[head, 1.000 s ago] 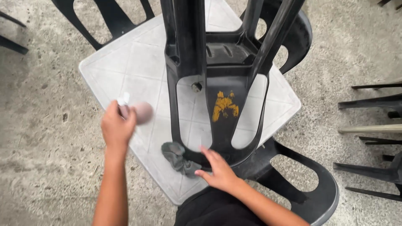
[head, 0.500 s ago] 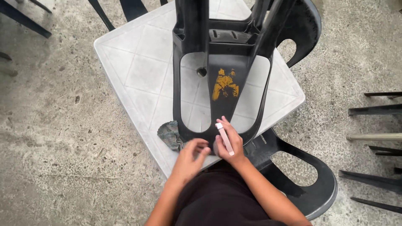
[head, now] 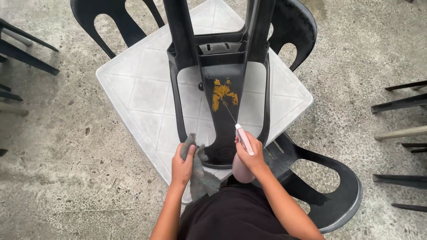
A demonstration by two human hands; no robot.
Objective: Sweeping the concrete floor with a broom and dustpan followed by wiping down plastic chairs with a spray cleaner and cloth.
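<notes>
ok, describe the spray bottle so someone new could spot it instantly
Start at the white square table with a black plastic chair lying upturned on it. At the table's near edge, the right hand grips the spray bottle: pale pink, white nozzle aimed at the chair's orange stain. The left hand holds only a grey cloth.

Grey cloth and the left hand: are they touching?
Touching. The head view shows the left hand gripping the grey cloth, fingers closed over its upper part at the white table's edge.
</notes>
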